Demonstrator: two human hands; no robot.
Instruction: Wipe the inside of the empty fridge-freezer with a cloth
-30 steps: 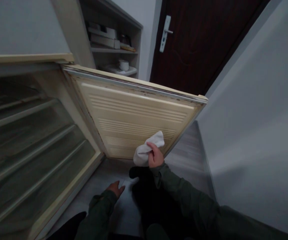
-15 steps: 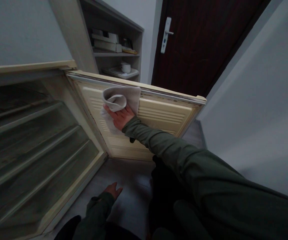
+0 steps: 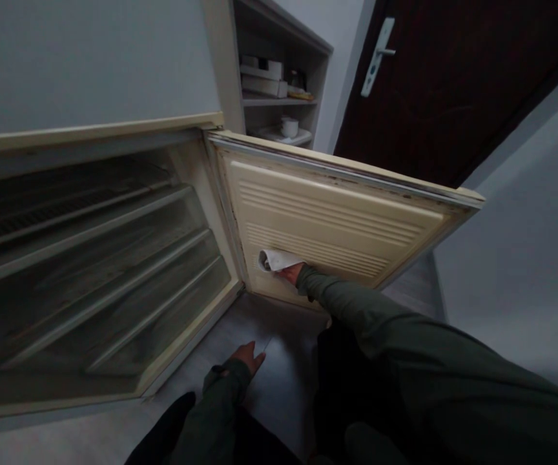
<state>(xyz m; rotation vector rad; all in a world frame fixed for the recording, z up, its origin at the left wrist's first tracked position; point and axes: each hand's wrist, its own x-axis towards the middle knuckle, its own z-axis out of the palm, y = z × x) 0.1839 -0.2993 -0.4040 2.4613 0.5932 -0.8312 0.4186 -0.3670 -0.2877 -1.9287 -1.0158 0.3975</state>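
Observation:
In the head view my right hand [image 3: 290, 274] presses a white cloth [image 3: 281, 259] against the lower part of a cream, ribbed freezer door [image 3: 327, 194]. The cloth is bunched and partly curled over my fingers, which it mostly hides. Dark marks run along the door's gasket edge. My left hand [image 3: 248, 357] hangs over the floor between my knees and the freezer, holding nothing, with thumb and fingers apart. To the left stands the open freezer compartment [image 3: 163, 278], with several translucent drawer fronts inside.
Behind the door is a shelf unit [image 3: 279, 102] with boxes and a white cup [image 3: 289, 127]. A dark brown door [image 3: 453, 84] with a metal handle stands at the back right. White wall [image 3: 516, 258] rises on the right. Grey floor [image 3: 283, 361] lies below.
My right hand has moved the cloth from the upper part of the freezer door down to its lower part. The view has shifted left. My left hand stays low and free.

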